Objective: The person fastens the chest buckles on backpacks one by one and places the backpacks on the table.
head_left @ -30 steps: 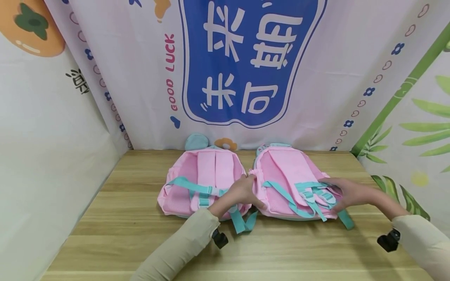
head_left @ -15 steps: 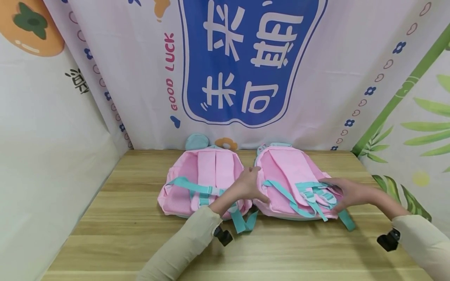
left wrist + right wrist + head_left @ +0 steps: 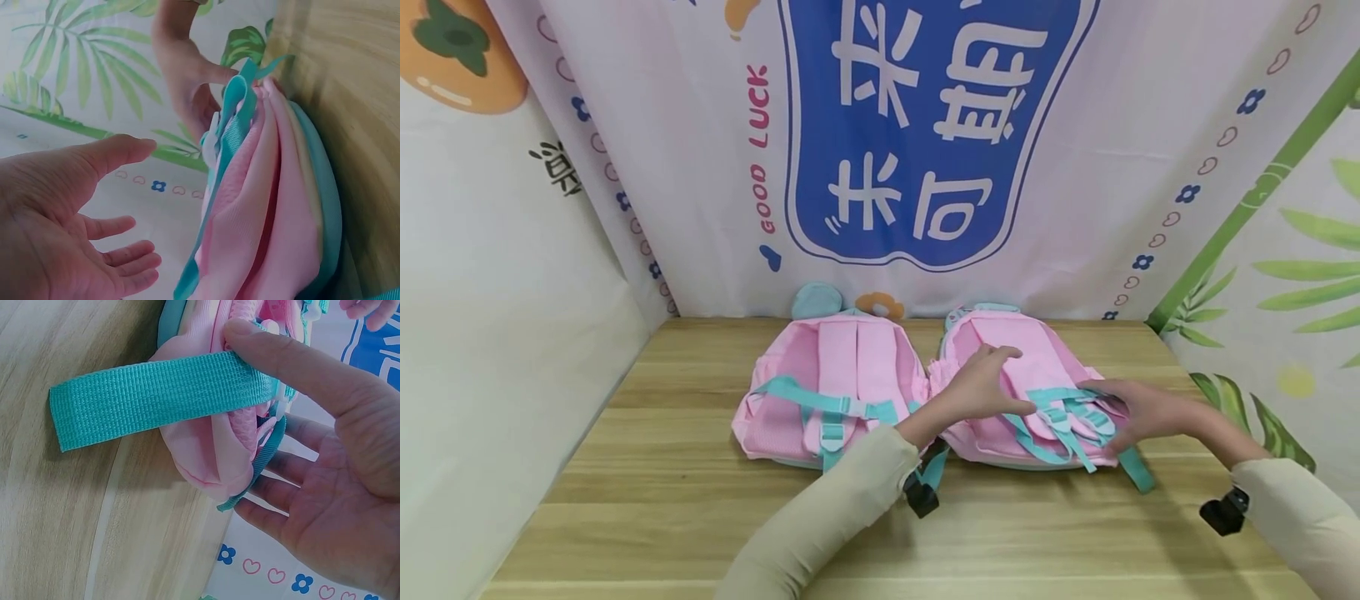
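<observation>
- Backdrop: printed white cloth [image 3: 1097,208] across the far side, with a blue panel [image 3: 917,150] and pink "GOOD LUCK" lettering.
- Table [image 3: 647,517]: wood-grain top, running up to the backdrop.
- Right backpack [image 3: 1041,367]: pink with teal trim, at far right-centre of the table; lies flat, shoulder straps facing up, far end close to the cloth.
- Left backpack [image 3: 838,375]: similar colours, same pose, just beside the right one; round teal ear [image 3: 817,301] at its far end.
- Sleeves: beige, left [image 3: 842,492] and right [image 3: 1300,508], both entering from the near side.
- Left hand [image 3: 985,387]: released, fingers spread, thumb apart; over the left part of the right backpack. Left wrist view shows a gap between hand and bag.
- Right hand [image 3: 1146,412]: at the right edge of the right backpack; thumb and fingers extended about its near corner, nothing clenched. Firmness of contact: cannot tell.
- Teal strap end [image 3: 1137,471]: juts out beyond that corner, over the table.
- White buckles [image 3: 1097,421]: on the right backpack's straps, left of the right hand.
</observation>
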Demonstrator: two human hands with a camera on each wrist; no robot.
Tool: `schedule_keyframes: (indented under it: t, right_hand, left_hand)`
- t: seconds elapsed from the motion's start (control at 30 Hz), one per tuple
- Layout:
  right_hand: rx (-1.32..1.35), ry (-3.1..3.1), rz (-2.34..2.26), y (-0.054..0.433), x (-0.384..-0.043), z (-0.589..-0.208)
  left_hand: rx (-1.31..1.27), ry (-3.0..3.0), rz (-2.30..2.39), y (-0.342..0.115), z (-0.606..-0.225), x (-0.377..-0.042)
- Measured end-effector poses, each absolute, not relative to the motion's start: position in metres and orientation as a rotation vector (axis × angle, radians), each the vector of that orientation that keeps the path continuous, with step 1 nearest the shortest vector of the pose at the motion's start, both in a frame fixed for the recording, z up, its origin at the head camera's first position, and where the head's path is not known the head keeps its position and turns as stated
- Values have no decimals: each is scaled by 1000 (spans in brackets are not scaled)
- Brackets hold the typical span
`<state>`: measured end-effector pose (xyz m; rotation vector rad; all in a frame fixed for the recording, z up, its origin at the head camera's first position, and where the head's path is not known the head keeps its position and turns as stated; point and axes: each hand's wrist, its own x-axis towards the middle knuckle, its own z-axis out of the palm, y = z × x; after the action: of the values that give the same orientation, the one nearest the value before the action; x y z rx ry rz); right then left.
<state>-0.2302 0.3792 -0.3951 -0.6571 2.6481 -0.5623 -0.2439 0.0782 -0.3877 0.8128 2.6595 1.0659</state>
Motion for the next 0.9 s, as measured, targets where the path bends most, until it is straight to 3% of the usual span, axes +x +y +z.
schedule_keyframes:
  t: [0.9]
  right_hand:
    - [-675, 2649, -558, 382, -232, -397]
  left_hand:
    - [1046, 2688, 862, 145, -417, -254]
